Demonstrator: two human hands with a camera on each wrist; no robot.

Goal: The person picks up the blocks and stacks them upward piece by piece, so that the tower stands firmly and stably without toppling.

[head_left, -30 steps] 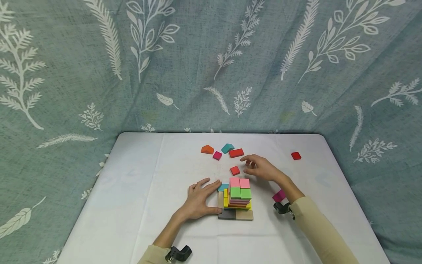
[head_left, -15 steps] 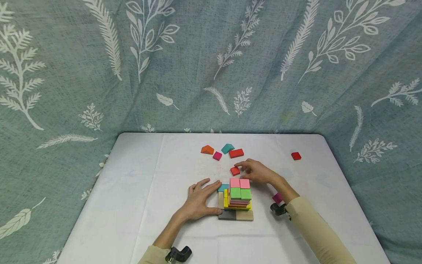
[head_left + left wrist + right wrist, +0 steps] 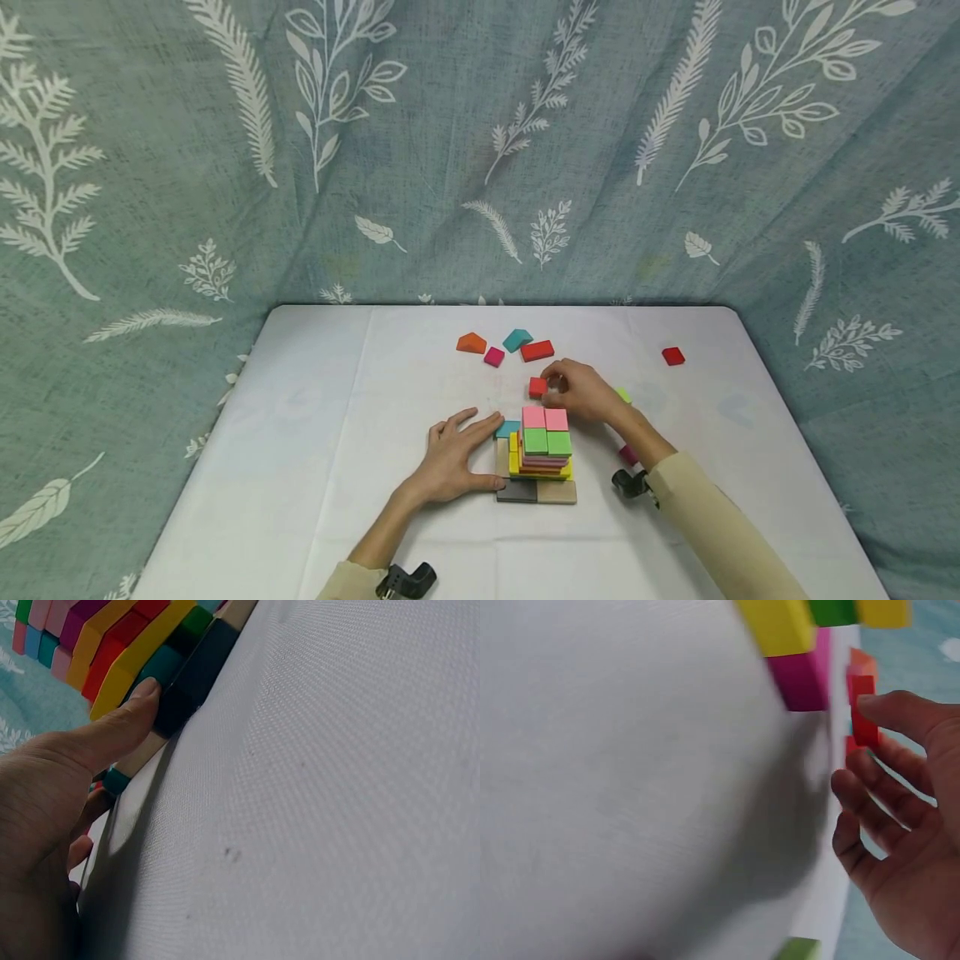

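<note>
On the white-covered table [image 3: 390, 358], we see a stack of coloured blocks [image 3: 546, 442]. At its nine o'clock, the left hand [image 3: 450, 460] spreads its fingers, thumb touching the lowest layer. Towards one o'clock, the right hand [image 3: 587, 392] pinches a small red block [image 3: 537, 387] at twelve. Beyond, between eleven and twelve, we find an orange block [image 3: 471, 342] and a teal block [image 3: 517, 339].

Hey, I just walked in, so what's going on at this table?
A person is handling toy blocks. Their left hand is spread beside a multicolored stack, with the thumb against its base. Their right hand pinches a small red block on the stack's far side, apart from it. Farther back on the white table, an orange block and a teal block lie loose among others.
</note>
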